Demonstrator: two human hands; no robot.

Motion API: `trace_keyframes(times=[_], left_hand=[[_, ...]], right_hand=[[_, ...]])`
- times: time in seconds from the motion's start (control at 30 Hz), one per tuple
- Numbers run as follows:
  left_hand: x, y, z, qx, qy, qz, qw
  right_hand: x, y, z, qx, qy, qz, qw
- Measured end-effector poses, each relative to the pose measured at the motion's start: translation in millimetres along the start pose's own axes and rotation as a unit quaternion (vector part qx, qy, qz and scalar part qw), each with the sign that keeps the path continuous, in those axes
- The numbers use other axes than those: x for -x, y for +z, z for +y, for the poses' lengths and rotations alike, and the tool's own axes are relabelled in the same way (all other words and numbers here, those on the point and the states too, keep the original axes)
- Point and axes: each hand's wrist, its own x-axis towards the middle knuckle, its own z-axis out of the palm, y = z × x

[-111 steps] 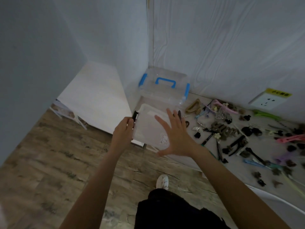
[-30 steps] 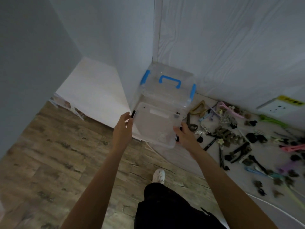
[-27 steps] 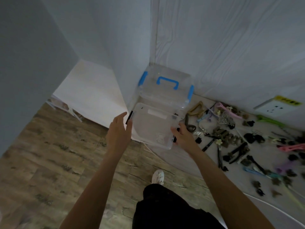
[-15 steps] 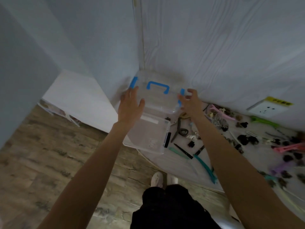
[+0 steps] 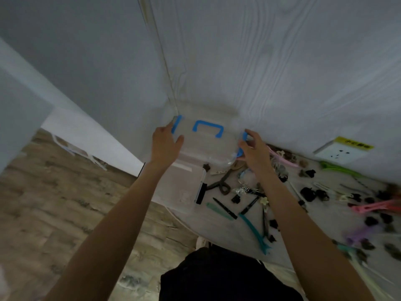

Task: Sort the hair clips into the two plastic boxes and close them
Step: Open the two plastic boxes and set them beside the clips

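Both hands clasp the blue-handled box (image 5: 208,142) at twelve o'clock in the corner: left grip (image 5: 166,144) clamped on its left end, right grip (image 5: 252,148) on its right. Hair clips (image 5: 249,192) scatter the surface (image 5: 217,231) toward three o'clock.

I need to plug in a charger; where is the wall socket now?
In the head view the wall socket sits low on the white wall at the right, under a yellow label, just above the green hair clip.

Both arms reach forward, near parallel. Left hand (image 5: 165,144) curled, thumb spread apart from fingers. Right hand (image 5: 254,148) curled, fingertips (image 5: 249,133) bent inward.
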Motion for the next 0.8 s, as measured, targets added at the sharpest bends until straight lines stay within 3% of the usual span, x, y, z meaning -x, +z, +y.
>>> trace_keyframes(times=[0.13, 0.2, 0.27, 0.33, 0.4, 0.43, 0.5, 0.53, 0.63, 0.8], left_hand=[[0, -1, -14, -0.046, 0.025, 0.013, 0.999], [0, -2, -15, -0.040, 0.020, 0.003, 0.999], [1, -2, -12, -0.012, -0.004, 0.002, 1.000], [0, -3, -9, 0.028, -0.049, -0.003, 0.998], [-5, -4, -10, 0.064, -0.088, -0.003, 0.994], [-7, -5, -11, 0.071, -0.100, -0.003, 0.992], [-11, -5, -11, 0.061, -0.108, -0.018, 0.992], [-12, -6, -9, 0.048, -0.107, -0.027, 0.993], [-17, -2, -9, 0.063, -0.120, -0.043, 0.990], [-16, -8, -9, 0.221, -0.186, -0.031, 0.957]], right_hand=[[-9, 12, -9, -0.035, 0.038, -0.059, 0.997], [-11, 14, -4, 0.014, 0.037, -0.059, 0.997], [-7, 10, 0, 0.124, -0.004, -0.014, 0.992], [0, 3, 1, 0.200, -0.100, 0.043, 0.974], [5, 1, -3, 0.258, -0.215, -0.022, 0.941], [5, 3, -3, 0.327, -0.258, -0.081, 0.906], [4, 8, 3, 0.440, -0.304, -0.153, 0.831], [5, 10, 4, 0.453, -0.312, -0.162, 0.819], [6, 9, 6, 0.417, -0.332, -0.156, 0.832], [8, 0, 5, 0.361, -0.325, -0.172, 0.857]])
